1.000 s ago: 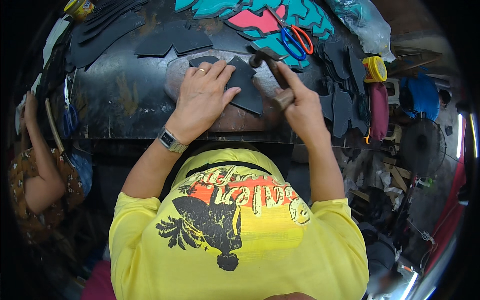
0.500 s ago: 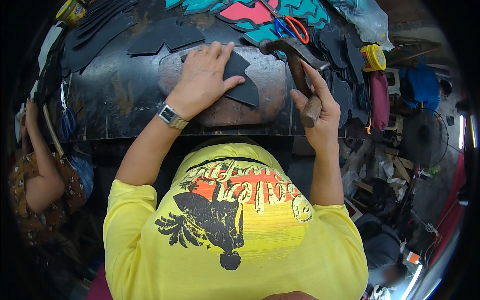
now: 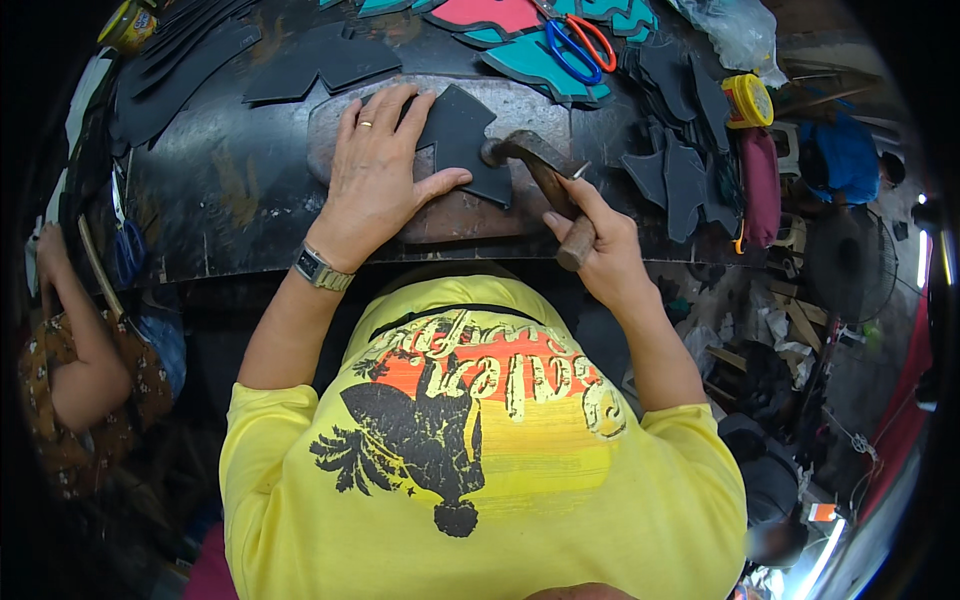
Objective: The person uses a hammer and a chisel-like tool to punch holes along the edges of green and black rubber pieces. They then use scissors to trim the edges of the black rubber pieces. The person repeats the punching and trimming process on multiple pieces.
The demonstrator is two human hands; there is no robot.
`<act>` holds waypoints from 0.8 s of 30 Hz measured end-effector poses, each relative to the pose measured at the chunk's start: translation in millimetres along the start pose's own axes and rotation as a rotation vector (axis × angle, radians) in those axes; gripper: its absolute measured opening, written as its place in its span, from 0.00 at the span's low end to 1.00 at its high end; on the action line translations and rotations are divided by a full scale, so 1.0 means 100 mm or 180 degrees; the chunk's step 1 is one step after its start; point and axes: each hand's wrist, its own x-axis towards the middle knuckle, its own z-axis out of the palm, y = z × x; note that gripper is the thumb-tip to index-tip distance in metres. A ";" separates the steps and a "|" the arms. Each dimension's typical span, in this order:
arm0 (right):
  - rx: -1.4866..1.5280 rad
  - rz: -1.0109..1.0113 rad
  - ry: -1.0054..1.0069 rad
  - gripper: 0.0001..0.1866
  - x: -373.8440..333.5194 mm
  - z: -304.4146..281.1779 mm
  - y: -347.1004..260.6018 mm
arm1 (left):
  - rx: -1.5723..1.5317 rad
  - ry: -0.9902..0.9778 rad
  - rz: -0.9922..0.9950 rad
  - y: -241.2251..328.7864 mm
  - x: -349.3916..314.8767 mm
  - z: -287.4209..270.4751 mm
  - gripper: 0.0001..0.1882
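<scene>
Black sheet piece [image 3: 462, 135]: one, flat, matt, on a mottled brown-and-grey slab [image 3: 545, 112] set on the dark table [image 3: 225, 235]. Visible outline angular: a corner at the far end, a slanting edge to a second corner at right, an inward curve on the right side, then a sharp near corner. The near edge runs nearly straight and shows a little thickness. Left part hidden under fingers; full shape cannot be told.

Left hand [image 3: 375, 165]: laid palm down, fingers spread, thumb out along the near edge of the piece; ring on one finger, metal-banded watch [image 3: 322, 268] at the wrist.

Right hand [image 3: 605, 245]: closed around the wooden handle of a hammer [image 3: 545, 170], index finger extended along it. Hammer head worn, dark metal, round face at the piece's right edge; contact cannot be told.

Surrounding stock: scissors [image 3: 575, 50] with blue and red handles, over teal pieces [image 3: 540, 75] with dark borders; further black cut pieces [image 3: 682, 180] at right.
</scene>
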 end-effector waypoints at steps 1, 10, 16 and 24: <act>-0.0124 -0.0065 0.0044 0.27 -0.03 -0.03 0.00 | 0.0016 0.0074 0.0022 -0.01 0.01 0.00 0.45; 0.0182 0.0273 0.0001 0.26 -0.35 -0.03 0.03 | -0.0032 -0.0034 -0.0001 0.00 0.06 -0.04 0.44; 0.0282 -0.0358 0.0498 0.25 -0.54 -0.05 -0.01 | 0.0024 0.0073 0.0046 0.07 0.06 -0.07 0.38; 0.0208 0.0234 0.0580 0.25 -0.75 -0.04 0.29 | -0.0930 -0.0186 0.0651 0.31 -0.03 -0.08 0.18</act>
